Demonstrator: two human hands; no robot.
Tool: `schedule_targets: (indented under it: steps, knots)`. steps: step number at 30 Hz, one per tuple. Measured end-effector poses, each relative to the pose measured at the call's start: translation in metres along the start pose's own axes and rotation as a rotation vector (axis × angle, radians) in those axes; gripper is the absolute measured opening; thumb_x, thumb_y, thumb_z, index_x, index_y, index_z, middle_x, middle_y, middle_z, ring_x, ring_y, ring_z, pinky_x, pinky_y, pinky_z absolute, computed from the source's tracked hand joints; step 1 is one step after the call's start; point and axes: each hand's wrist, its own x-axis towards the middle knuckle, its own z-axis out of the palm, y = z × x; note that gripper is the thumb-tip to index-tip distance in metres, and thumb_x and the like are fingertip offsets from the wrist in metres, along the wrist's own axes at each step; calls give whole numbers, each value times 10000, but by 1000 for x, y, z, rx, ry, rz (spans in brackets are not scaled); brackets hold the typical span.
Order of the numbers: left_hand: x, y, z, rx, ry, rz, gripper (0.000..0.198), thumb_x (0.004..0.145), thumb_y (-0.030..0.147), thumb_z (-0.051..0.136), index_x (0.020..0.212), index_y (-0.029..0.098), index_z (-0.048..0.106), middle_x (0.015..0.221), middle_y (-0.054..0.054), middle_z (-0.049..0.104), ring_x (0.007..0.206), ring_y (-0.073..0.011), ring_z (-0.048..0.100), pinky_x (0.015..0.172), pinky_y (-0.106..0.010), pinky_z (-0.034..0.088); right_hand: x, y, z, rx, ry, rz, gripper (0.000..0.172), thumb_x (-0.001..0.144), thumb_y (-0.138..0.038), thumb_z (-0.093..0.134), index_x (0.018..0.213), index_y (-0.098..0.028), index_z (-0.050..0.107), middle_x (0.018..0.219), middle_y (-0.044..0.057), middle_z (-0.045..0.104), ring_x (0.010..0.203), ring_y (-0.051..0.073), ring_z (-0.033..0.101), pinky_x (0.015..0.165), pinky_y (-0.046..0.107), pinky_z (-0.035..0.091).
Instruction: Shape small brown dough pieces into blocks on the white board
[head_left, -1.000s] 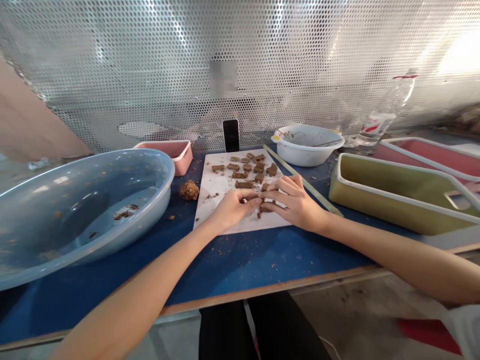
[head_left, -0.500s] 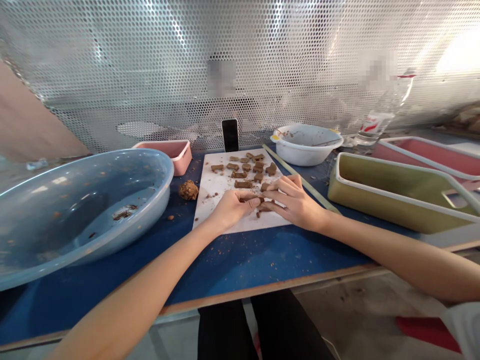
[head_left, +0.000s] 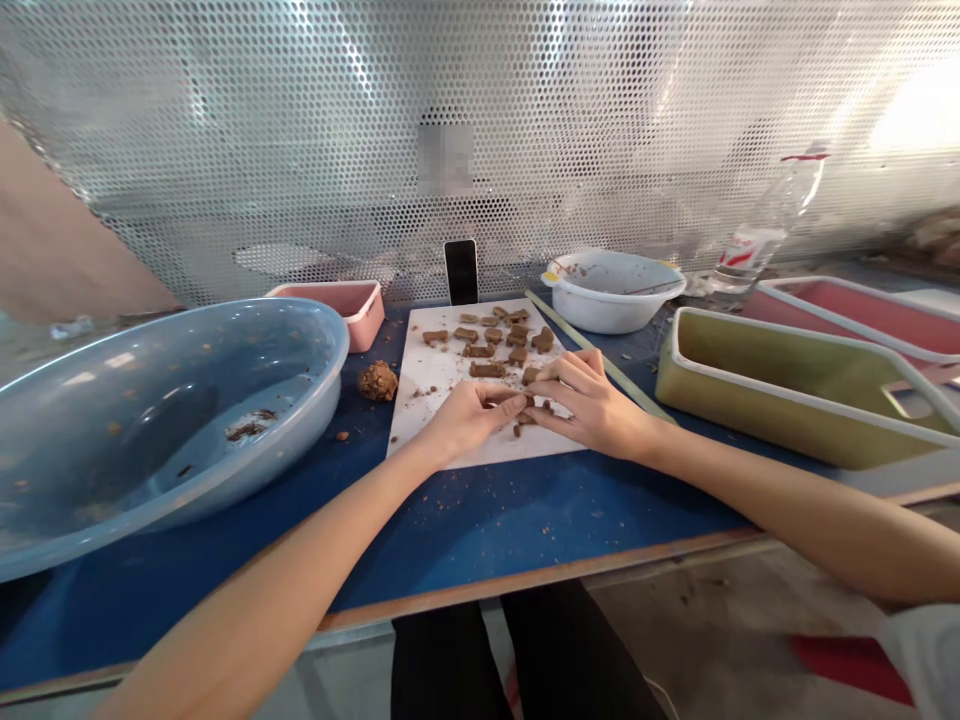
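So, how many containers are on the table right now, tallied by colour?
Blue basin: 1
Pink tub and pink tray: 2
White bowl: 1
Yellow-green tray: 1
Total: 5 containers, not counting the clear bottle.

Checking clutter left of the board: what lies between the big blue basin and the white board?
In the head view, a brown dough ball and crumbs lie on the blue table between blue basin and white board.

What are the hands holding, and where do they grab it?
Both hands, left hand and right hand, pinch a small brown clay piece over the white board, fingertips at its ends. The exact grip is hidden.
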Motion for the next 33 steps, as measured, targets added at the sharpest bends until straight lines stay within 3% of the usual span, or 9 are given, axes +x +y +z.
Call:
schedule_targets:
  steps: [7,13,18,21,25,29,33]
  knots:
    - [1,6,1,-6,-51,45,544,959,720,754,914,182,816,848,-69,746,765,-176,627,738,-319,533,2,2,1,53,78,-28,118,1119,-278,648,1181,-210,722,1048,77,740,985,227,673,925,427,453]
    - [1,6,3,-3,-30,51,550,956,730,735,934,184,795,776,-29,653,722,-163,537,699,-318,447,1,1,8,300,128,166,78,1076,-303,712,1118,-245,741,1015,42,771,965,219,713,928,435,505]
    - [0,5,2,14,9,20,551,976,726,704,818,199,731,729,-19,585,701,-164,500,657,-312,396,4,1,6,450,125,302,126,1088,-351,682,1047,-247,741,975,45,748,909,214,700,857,397,571]
    - [0,2,-1,18,90,-26,529,976,706,709,849,195,753,740,-22,616,705,-164,521,661,-303,408,6,4,0,471,141,357,206,1125,-399,615,1020,-245,701,972,57,718,919,222,681,863,397,576]
    - [1,-5,-6,-30,228,-53,454,956,638,765,973,185,797,881,-43,728,792,-171,600,728,-295,466,6,9,-4,460,112,325,348,1167,-469,517,941,-242,653,909,45,650,867,206,636,835,371,553]
    - [1,-7,-5,-38,246,-48,411,965,586,778,1022,181,815,943,-55,768,835,-179,637,760,-302,485,4,10,-4,473,26,300,490,1191,-476,461,782,-234,583,752,12,596,721,169,598,727,333,504]
    - [1,-7,-4,5,248,-37,400,974,576,768,1017,181,818,978,-66,786,870,-194,655,773,-312,483,3,11,-2,463,14,286,391,1170,-453,534,890,-229,692,850,34,703,808,188,685,793,346,558]
